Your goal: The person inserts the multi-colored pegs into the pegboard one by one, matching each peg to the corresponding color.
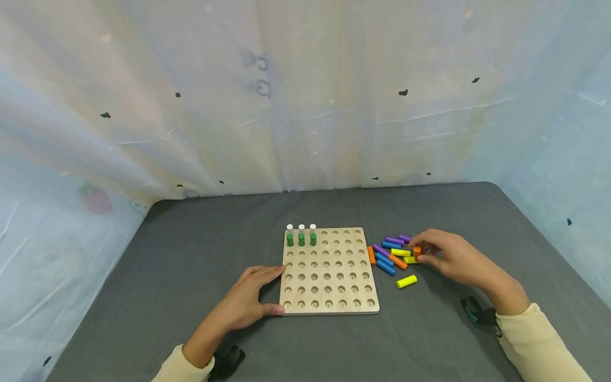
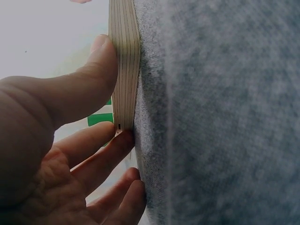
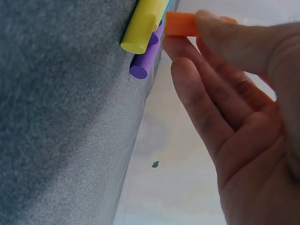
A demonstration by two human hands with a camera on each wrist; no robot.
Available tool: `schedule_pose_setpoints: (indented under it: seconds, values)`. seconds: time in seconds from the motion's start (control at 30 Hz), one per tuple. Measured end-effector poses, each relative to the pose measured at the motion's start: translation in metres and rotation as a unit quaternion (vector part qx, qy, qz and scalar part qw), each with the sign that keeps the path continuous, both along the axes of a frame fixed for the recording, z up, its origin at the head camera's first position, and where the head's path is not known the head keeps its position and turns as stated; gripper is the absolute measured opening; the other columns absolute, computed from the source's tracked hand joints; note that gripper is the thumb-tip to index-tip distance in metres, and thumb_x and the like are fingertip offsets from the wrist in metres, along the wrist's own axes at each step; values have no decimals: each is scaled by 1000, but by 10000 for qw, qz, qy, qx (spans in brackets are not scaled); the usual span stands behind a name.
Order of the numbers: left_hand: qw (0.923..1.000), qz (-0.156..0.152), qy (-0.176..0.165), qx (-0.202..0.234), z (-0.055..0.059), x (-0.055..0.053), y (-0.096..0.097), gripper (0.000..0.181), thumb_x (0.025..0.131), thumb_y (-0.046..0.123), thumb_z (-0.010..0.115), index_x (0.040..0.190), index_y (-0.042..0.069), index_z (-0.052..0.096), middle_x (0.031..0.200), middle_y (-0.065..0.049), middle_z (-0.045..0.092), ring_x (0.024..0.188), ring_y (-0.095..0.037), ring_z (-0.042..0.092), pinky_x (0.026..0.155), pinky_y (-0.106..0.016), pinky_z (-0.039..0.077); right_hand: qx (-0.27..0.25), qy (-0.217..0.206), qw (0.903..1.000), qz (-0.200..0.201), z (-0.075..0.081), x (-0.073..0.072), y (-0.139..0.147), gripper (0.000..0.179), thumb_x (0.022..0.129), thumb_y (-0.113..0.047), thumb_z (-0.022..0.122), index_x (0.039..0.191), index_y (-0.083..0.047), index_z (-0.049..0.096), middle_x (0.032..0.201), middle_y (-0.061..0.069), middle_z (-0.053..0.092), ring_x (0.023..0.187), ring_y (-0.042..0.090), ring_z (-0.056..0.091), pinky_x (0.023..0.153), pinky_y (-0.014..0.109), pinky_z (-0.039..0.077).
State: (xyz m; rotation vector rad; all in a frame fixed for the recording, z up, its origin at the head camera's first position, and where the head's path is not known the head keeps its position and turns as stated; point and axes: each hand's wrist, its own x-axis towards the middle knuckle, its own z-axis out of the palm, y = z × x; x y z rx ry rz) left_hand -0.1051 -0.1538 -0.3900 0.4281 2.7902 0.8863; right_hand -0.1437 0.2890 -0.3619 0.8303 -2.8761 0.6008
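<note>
My right hand pinches an orange peg between thumb and fingers, upright in the head view. In the right wrist view the same orange peg sticks out past the fingertips. My left hand rests against the left edge of a wooden pegboard, thumb near the front corner, fingers further back. The left wrist view shows the thumb and fingers touching the board's layered side. Three white pegs stand in the back row at the left, with three green pegs in front of them.
Loose pegs lie right of the board: yellow, blue, purple and orange. A grey cloth covers the table. Pale sheets hang behind and at the sides.
</note>
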Motion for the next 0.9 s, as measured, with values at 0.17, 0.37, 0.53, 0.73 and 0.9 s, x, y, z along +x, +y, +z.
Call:
schedule_pose_setpoints:
  seconds: [0.17,0.37,0.53,0.73,0.9]
  values:
    - [10000,25,-23,-16,0,0,0,83,71,26,89,145,24,53,146,1,56,139,-28,41,109,-57,38,-59,-29,10000,4,1,0,-1,27,88,-7,75,113,-15,68,102,-9,66,87,3,62,76,34,57]
    - [10000,37,-36,-40,0,0,1,83,71,26,89,145,24,53,146,2,56,139,-27,41,109,-57,38,-16,-95,9999,-107,0,0,-3,25,89,-11,74,114,-15,69,103,-9,68,87,5,64,76,33,58]
    - [10000,32,-42,-64,2,-1,1,83,71,27,89,146,24,53,147,1,55,139,-28,40,110,-56,38,27,-31,9999,-160,-2,-1,-4,25,89,-14,75,114,-16,69,102,-10,68,86,3,63,74,30,57]
    - [9999,52,-114,-49,1,0,3,83,71,27,89,146,24,53,147,2,54,140,-27,39,109,-56,38,-64,214,9997,-135,-4,-2,-6,26,87,-15,77,112,-17,70,99,-12,69,84,-1,62,71,28,56]
    - [9998,115,-114,-79,0,0,2,83,71,26,90,145,25,53,147,3,55,140,-27,39,110,-56,38,-129,272,9995,-44,-2,-7,-16,27,87,-15,77,113,-16,70,98,-13,69,83,-2,61,72,29,57]
